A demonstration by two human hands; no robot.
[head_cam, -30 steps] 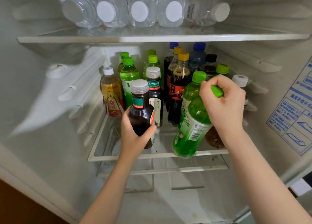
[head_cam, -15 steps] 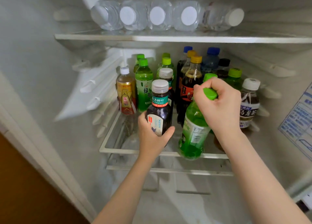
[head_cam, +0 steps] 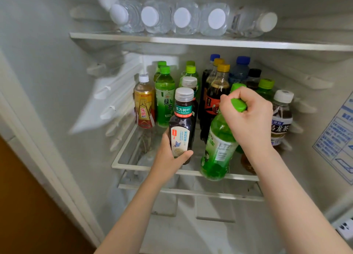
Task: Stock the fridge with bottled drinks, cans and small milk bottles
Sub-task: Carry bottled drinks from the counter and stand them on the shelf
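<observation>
My left hand (head_cam: 169,159) grips a dark tea bottle (head_cam: 182,125) with a grey cap, upright near the front of the fridge's middle shelf (head_cam: 133,166). My right hand (head_cam: 248,118) holds a green-capped green tea bottle (head_cam: 217,150) by its neck, tilted, its base at the shelf's front edge. Behind them stand several bottles: a yellow-labelled one (head_cam: 144,102), green tea bottles (head_cam: 164,95), dark drinks with yellow caps (head_cam: 217,89) and a white-capped oolong bottle (head_cam: 281,118).
Several water bottles (head_cam: 183,18) lie on their sides on the upper glass shelf (head_cam: 191,40). The fridge's left wall has shelf rails (head_cam: 107,93). A blue-printed label (head_cam: 338,139) is on the right wall. An orange-brown surface (head_cam: 28,206) shows at lower left.
The view has shifted so the fridge sits further right. The dark tea bottle in my left hand has turned, its pale label now facing me. The green bottle has swung a little more upright.
</observation>
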